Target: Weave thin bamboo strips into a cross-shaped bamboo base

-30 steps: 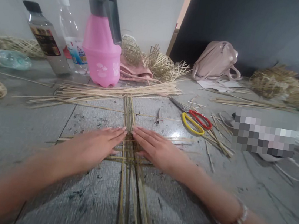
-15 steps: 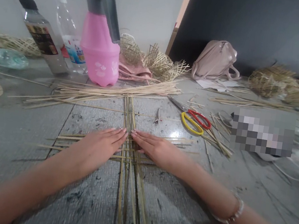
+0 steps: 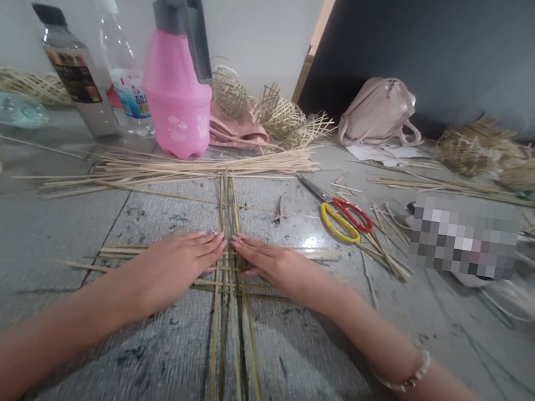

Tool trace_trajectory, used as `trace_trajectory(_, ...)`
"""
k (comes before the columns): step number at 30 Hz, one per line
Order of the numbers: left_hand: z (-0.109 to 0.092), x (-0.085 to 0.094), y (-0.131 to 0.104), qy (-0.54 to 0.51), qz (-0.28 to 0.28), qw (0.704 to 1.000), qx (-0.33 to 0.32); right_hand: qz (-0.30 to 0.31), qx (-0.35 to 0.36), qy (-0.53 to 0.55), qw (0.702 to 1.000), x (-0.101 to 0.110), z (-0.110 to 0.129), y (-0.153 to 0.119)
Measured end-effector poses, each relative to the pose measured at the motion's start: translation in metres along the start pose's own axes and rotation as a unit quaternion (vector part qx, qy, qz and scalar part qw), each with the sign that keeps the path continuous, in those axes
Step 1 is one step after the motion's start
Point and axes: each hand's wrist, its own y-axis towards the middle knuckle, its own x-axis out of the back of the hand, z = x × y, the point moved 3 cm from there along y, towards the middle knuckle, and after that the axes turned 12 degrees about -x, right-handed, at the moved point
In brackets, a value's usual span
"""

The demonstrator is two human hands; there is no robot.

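Left hand (image 3: 171, 270) and right hand (image 3: 289, 274) contact crossed strips (image 3: 234, 287), fingers extended, unclenched: apparently alignment. Next move: maintain even spacing.

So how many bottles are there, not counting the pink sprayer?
3: black-capped bottle and white-capped bottle, both standing left of the sprayer; clear greenish bottle lying at far left. More may be hidden.

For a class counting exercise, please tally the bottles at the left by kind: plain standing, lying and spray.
Plain standing: black-capped clear plastic bottle, white-capped clear plastic bottle: 2
Lying: pale-green clear plastic bottle: 1
Spray: pink plastic spray bottle: 1
Total: 4
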Motion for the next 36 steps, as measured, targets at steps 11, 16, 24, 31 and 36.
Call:
trace_trajectory(11, 0.000, -0.001, 0.000, -0.004, -0.005, 1.000, 0.006, -0.021, -0.021, -0.030, 0.999, 0.002, 0.007, -0.001)
trace_trajectory(16, -0.001, 0.001, 0.000, 0.017, 0.004, 1.000, -0.006, -0.037, -0.009, -0.023, 0.999, -0.001, 0.007, -0.003)
trace_trajectory(24, -0.002, 0.004, 0.002, 0.049, 0.005, 0.999, -0.006, -0.041, -0.005, 0.000, 0.999, -0.001, 0.005, -0.002)
trace_trajectory(31, -0.012, 0.035, 0.001, 0.088, -0.070, 0.994, -0.004, -0.279, -0.123, 0.027, 0.952, 0.062, 0.000, -0.018)
trace_trajectory(36, -0.031, 0.017, 0.006, 0.133, -0.051, 0.990, -0.017, -0.183, -0.218, -0.018, 0.958, 0.080, -0.001, -0.024)
